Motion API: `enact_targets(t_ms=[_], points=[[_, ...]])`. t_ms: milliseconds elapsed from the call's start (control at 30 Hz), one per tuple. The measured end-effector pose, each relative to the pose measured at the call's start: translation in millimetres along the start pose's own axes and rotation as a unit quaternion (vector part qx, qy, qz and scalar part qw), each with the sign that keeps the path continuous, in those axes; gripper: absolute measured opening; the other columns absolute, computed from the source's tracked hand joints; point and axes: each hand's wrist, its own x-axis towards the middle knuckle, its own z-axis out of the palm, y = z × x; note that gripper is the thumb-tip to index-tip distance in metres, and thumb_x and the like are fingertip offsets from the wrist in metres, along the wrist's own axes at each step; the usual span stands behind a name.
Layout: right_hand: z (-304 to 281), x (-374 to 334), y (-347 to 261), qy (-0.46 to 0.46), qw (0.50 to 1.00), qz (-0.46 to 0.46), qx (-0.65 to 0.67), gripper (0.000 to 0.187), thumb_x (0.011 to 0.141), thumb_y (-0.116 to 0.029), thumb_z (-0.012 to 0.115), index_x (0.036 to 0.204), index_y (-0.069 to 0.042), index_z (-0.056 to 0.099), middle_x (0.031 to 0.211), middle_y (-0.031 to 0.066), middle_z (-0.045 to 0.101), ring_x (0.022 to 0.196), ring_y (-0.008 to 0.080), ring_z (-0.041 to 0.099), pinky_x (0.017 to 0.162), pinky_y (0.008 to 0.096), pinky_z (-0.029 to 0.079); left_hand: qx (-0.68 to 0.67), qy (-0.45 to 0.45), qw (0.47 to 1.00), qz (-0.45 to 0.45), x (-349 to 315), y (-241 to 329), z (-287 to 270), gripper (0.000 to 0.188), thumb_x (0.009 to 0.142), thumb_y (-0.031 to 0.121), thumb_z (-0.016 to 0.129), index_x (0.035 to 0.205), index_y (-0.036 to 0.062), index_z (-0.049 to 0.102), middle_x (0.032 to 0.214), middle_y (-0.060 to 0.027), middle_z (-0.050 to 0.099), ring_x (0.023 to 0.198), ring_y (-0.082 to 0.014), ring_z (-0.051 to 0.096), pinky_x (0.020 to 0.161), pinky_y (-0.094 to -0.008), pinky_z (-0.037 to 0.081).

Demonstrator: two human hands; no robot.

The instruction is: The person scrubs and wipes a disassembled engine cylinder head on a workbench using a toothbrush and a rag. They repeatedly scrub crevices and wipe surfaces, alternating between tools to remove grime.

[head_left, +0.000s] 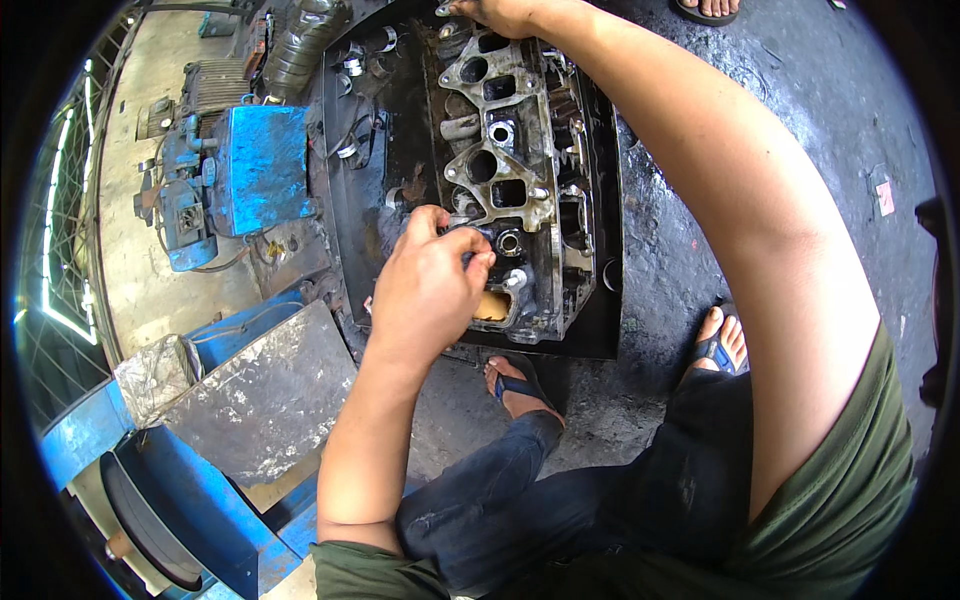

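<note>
A greasy metal cylinder head (532, 165), with square and round ports, lies lengthwise in a black metal tray (590, 335). Over its near end, my left hand (430, 280) is closed, fingertips and thumb drawn together beside a round hole. Whatever sits between those fingers is hidden. A tan patch (491, 306) shows in an opening just below that hand. My right hand (503, 14) reaches the head's far end, with its fingers curled and partly cut off by the top edge of the head view. What they grip cannot be made out.
Several curved shiny bearing shells (352, 66) lie along the tray's left side. Left of the tray stands a blue machine (265, 165) with a motor. A blue frame with a worn metal plate (265, 390) is at lower left. Another person's sandalled foot (708, 10) shows at the top.
</note>
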Motion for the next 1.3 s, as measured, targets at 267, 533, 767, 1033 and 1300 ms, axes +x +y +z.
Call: enact_targets(t_ms=[267,533,767,1033,1300], points=[[-3,-2,3,-0.028,1.0,0.009,-0.003,0.063,0.092,-0.034,0.078,0.145,-0.007,0.056,0.167,0.0304,0.031,0.156,0.046,0.029,0.126,0.053,0.03,-0.06,0.057,0.996,-0.031,-8,-3,-41,0.015,0.088,0.002,0.08,0.099,0.002,0.07,0.106,-0.015,0.072,0.096,-0.0267,0.072,0.085,-0.0378,0.058],[-9,-4,-5,-0.044,0.998,0.037,0.011,0.061,0.092,-0.035,0.078,0.143,-0.007,0.058,0.168,0.0289,0.032,0.156,0.0457,0.029,0.127,0.0519,0.029,-0.131,0.034,0.991,0.004,-11,-9,-15,0.029,0.089,0.017,0.086,0.104,0.0025,0.066,0.102,-0.0143,0.069,0.093,-0.0287,0.07,0.083,-0.0399,0.057],[-5,-1,-3,-0.041,0.999,0.018,-0.017,0.061,0.093,-0.034,0.076,0.144,-0.006,0.057,0.168,0.0296,0.031,0.157,0.0466,0.027,0.127,0.0519,0.028,-0.001,0.015,0.994,-0.107,15,-1,2,0.067,0.078,0.029,0.09,0.12,0.0001,0.046,0.106,-0.0286,0.067,0.098,-0.0494,0.068,0.09,-0.0504,0.054],[-9,0,-1,-0.047,0.999,0.02,0.017,0.061,0.094,-0.034,0.075,0.145,-0.006,0.056,0.167,0.028,0.033,0.153,0.043,0.035,0.125,0.0502,0.032,-0.038,-0.048,0.997,-0.056,24,-24,1,0.065,0.085,0.033,0.089,0.127,0.0012,0.05,0.099,-0.0264,0.072,0.093,-0.0421,0.073,0.084,-0.0474,0.056],[-4,-1,0,-0.039,0.999,0.019,-0.007,0.059,0.094,-0.036,0.076,0.142,-0.006,0.059,0.168,0.0287,0.031,0.153,0.0443,0.035,0.125,0.0507,0.032,-0.207,0.036,0.965,-0.16,9,-29,-43,0.052,0.089,0.01,0.087,0.131,0.0046,0.057,0.1,-0.0076,0.074,0.084,-0.0118,0.064,0.079,-0.0271,0.057]])
